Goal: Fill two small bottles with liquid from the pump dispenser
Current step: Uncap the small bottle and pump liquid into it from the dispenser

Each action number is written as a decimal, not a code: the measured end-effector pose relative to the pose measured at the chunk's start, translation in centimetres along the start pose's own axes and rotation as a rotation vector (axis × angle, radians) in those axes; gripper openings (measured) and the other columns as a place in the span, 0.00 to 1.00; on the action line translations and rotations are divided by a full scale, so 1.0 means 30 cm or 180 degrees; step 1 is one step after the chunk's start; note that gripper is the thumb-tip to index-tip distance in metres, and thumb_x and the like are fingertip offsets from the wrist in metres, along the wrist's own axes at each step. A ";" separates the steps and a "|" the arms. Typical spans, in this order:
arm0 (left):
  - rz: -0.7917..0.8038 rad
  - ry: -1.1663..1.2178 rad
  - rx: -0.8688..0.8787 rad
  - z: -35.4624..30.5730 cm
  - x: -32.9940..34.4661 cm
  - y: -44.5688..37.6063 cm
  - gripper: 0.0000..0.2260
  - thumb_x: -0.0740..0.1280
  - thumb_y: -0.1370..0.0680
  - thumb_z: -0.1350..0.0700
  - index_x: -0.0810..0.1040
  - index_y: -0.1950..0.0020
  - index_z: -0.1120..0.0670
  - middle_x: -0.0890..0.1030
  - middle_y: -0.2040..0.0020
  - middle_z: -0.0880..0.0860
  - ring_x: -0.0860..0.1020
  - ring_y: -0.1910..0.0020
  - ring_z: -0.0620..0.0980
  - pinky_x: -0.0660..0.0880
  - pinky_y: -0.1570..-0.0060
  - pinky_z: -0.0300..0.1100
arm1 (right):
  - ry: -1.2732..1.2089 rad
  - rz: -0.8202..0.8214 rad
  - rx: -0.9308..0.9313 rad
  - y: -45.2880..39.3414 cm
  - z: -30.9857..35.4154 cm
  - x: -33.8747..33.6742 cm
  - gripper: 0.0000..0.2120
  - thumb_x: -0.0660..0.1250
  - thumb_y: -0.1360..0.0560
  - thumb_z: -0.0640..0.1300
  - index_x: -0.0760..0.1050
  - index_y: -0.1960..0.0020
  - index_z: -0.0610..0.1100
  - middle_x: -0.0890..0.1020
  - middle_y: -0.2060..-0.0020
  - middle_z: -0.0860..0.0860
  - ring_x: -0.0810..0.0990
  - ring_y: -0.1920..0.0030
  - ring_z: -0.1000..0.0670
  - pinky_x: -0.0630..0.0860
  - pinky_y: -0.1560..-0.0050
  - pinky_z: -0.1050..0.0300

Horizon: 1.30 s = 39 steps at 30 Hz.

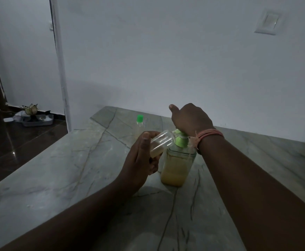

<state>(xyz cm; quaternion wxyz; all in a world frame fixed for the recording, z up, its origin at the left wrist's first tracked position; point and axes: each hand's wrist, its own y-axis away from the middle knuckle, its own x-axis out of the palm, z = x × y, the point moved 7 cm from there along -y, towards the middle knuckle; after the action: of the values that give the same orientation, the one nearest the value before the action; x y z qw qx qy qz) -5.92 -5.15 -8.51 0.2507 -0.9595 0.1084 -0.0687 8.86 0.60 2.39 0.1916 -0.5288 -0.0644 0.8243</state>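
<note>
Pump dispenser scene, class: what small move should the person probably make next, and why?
Probably press the pump head down again. The right hand rests on the pump dispenser, while the left hand holds the tilted small bottle with its mouth at the nozzle, and only a little liquid shows inside.

capped bottle (pixel 139 124) stands behind pump dispenser (pixel 177 160); bare counter (pixel 57 178) left and right.

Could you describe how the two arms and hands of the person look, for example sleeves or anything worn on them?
Both forearms are bare; no sleeve shows in the frame. The right hand has several thin pink-orange threads wound round its wrist, with a frayed pale knot end sticking out on the inner side. The left hand shows no band, ring or watch. No gloves on either hand.
</note>
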 end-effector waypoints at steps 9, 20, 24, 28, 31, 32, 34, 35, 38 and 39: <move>0.0035 0.0019 0.0008 0.001 0.002 0.006 0.22 0.51 0.18 0.40 0.74 0.37 0.53 0.75 0.64 0.55 0.70 0.73 0.46 0.67 0.75 0.42 | 0.0271 0.0063 -0.0173 -0.011 0.028 -0.020 0.23 0.55 0.20 0.63 0.72 0.55 0.44 0.81 0.52 0.44 0.80 0.49 0.41 0.72 0.52 0.52; 0.0049 -0.0004 0.0011 -0.006 0.006 0.009 0.23 0.51 0.18 0.40 0.75 0.38 0.54 0.75 0.64 0.54 0.69 0.73 0.46 0.66 0.75 0.42 | 0.0244 0.0148 -0.0176 -0.024 0.022 -0.003 0.22 0.56 0.21 0.63 0.70 0.54 0.44 0.80 0.52 0.44 0.79 0.48 0.41 0.72 0.50 0.51; 0.0049 0.0015 0.0014 -0.001 0.003 0.001 0.22 0.52 0.17 0.38 0.75 0.39 0.53 0.74 0.64 0.55 0.69 0.73 0.46 0.66 0.75 0.42 | 0.0097 0.0022 -0.0104 -0.038 0.002 0.007 0.22 0.56 0.21 0.63 0.71 0.55 0.44 0.78 0.56 0.45 0.78 0.53 0.42 0.72 0.53 0.52; 0.0064 -0.0039 0.0032 -0.004 0.003 0.005 0.24 0.53 0.19 0.36 0.75 0.39 0.52 0.75 0.64 0.54 0.70 0.73 0.47 0.68 0.74 0.42 | -0.0024 -0.0006 -0.0087 -0.036 -0.015 0.022 0.26 0.56 0.22 0.65 0.75 0.54 0.42 0.80 0.56 0.46 0.79 0.53 0.42 0.73 0.52 0.52; 0.0056 -0.0033 0.0082 -0.017 0.009 0.011 0.25 0.53 0.20 0.35 0.75 0.38 0.52 0.75 0.65 0.53 0.70 0.72 0.48 0.68 0.75 0.43 | -0.0536 0.0238 -0.0021 -0.057 -0.028 0.034 0.31 0.56 0.26 0.67 0.81 0.53 0.40 0.85 0.55 0.46 0.82 0.53 0.43 0.77 0.46 0.49; 0.0057 -0.0038 0.0089 -0.020 0.011 0.012 0.24 0.52 0.19 0.36 0.76 0.38 0.52 0.75 0.65 0.52 0.70 0.72 0.48 0.69 0.74 0.43 | -0.0687 0.0278 0.0024 -0.058 -0.032 0.029 0.31 0.56 0.26 0.67 0.82 0.55 0.41 0.86 0.57 0.46 0.83 0.54 0.43 0.77 0.46 0.50; 0.0053 -0.0044 0.0086 -0.024 0.011 0.013 0.22 0.52 0.17 0.38 0.76 0.39 0.51 0.75 0.65 0.52 0.70 0.72 0.47 0.69 0.74 0.43 | -0.0915 0.0267 0.0066 -0.062 -0.037 0.016 0.29 0.56 0.24 0.64 0.83 0.58 0.41 0.85 0.59 0.46 0.82 0.55 0.44 0.76 0.46 0.51; 0.0048 -0.0049 0.0082 -0.025 0.011 0.013 0.21 0.51 0.17 0.40 0.76 0.39 0.51 0.74 0.65 0.52 0.70 0.72 0.48 0.69 0.74 0.43 | -0.1006 0.0252 0.0073 -0.061 -0.037 0.008 0.28 0.56 0.22 0.61 0.84 0.60 0.40 0.85 0.62 0.48 0.81 0.57 0.45 0.76 0.46 0.52; 0.0043 -0.0073 0.0102 -0.026 0.012 0.011 0.19 0.50 0.16 0.42 0.75 0.39 0.51 0.74 0.65 0.52 0.70 0.72 0.48 0.68 0.74 0.44 | -0.1045 0.0353 0.0123 -0.064 -0.038 0.024 0.25 0.55 0.20 0.55 0.84 0.57 0.40 0.85 0.62 0.48 0.81 0.54 0.44 0.75 0.44 0.52; 0.0043 -0.0068 0.0110 -0.025 0.012 0.010 0.19 0.50 0.15 0.43 0.75 0.39 0.52 0.74 0.66 0.51 0.70 0.72 0.48 0.67 0.74 0.44 | -0.1012 0.0372 0.0162 -0.070 -0.045 0.040 0.24 0.55 0.20 0.55 0.83 0.53 0.40 0.85 0.57 0.46 0.81 0.51 0.43 0.75 0.44 0.52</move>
<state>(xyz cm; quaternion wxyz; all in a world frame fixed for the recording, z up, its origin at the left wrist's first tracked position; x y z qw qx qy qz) -5.77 -5.84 -8.00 0.2689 -0.9549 0.1110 -0.0586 10.14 2.87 1.43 0.1441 -0.3896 -0.0422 0.9087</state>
